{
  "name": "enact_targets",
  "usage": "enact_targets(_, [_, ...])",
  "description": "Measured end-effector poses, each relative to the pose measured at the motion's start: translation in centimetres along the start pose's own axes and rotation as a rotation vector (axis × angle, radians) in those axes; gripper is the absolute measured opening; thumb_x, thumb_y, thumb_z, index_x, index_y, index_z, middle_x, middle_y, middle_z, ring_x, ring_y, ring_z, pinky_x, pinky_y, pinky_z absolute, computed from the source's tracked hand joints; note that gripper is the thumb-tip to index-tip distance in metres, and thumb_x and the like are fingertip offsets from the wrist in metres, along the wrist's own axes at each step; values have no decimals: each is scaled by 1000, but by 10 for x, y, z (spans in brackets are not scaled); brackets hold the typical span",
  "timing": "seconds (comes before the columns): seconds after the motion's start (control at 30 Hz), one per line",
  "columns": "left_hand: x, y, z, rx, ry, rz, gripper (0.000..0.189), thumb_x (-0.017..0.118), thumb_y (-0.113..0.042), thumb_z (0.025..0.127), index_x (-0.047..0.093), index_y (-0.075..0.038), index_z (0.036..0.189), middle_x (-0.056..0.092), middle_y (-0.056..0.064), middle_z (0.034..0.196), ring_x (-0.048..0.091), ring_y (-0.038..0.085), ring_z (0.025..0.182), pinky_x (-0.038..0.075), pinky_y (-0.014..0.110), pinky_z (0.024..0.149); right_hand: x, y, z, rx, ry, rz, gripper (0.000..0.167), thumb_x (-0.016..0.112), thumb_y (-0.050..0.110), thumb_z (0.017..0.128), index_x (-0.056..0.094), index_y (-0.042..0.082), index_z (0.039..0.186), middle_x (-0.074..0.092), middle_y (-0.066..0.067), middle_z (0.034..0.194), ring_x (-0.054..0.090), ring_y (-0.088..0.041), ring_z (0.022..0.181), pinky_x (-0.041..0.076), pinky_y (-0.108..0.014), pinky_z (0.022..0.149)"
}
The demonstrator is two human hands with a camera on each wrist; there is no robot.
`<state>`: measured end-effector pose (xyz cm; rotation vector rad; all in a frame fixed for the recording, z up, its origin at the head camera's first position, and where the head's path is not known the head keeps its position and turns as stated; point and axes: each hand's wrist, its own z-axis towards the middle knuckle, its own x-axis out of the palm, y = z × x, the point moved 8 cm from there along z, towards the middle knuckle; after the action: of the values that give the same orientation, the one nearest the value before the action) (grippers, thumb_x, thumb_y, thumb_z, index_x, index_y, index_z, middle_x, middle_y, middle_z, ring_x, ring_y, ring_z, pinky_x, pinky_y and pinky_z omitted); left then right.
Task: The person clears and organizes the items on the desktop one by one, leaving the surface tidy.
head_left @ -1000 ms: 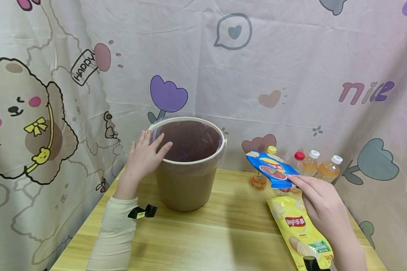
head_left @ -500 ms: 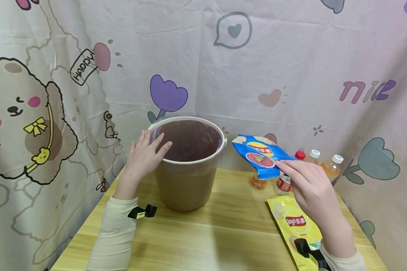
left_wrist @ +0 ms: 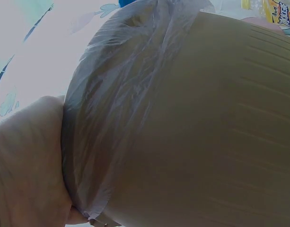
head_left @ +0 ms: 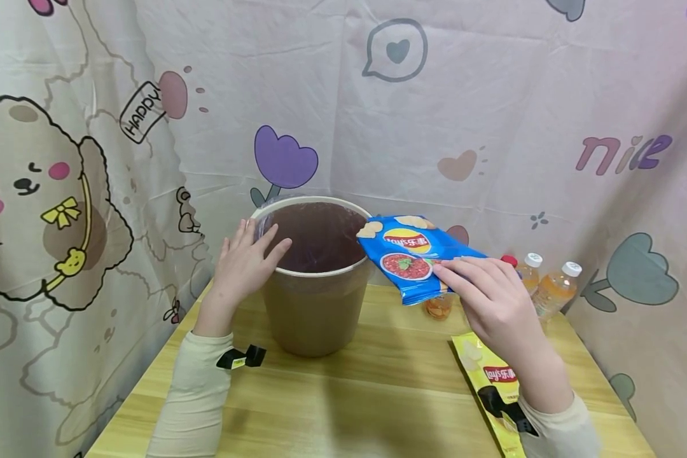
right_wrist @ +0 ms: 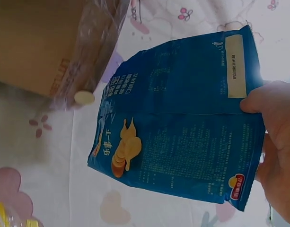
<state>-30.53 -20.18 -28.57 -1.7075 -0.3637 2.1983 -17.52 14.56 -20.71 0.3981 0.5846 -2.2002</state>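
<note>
A brown trash bin [head_left: 315, 312] with a white rim and a clear plastic liner stands upright on the wooden table. My left hand [head_left: 243, 264] rests on its left rim, fingers spread over the opening. The left wrist view shows the liner [left_wrist: 130, 85] folded down over the outside of the bin. My right hand [head_left: 495, 302] pinches a blue Lay's chip bag [head_left: 406, 251] by one end, holding it tilted in the air. The bag's far corner overlaps the bin's right rim in the head view. Its printed back [right_wrist: 182, 118] faces the right wrist camera.
A yellow Lay's bag [head_left: 475, 356] lies on the table under my right forearm. Several drink bottles [head_left: 555, 289] stand at the back right, partly hidden behind my right hand and the blue bag. A patterned curtain [head_left: 464, 95] closes off the back and sides.
My right hand has carried the blue chip bag leftward and slightly up, from above the bottles to the bin's right rim. The left hand has stayed on the rim.
</note>
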Motion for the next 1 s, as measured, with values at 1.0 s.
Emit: enact_targets(1.0, [-1, -1, -2, -1, -8, -10, 85, 19, -77, 92, 31, -20, 154, 6, 20, 164, -4, 38, 152, -1, 67, 118, 46, -4, 15, -62, -63, 112, 25, 52, 16, 101, 73, 6, 110, 72, -11, 102, 64, -31, 100, 47, -46, 88])
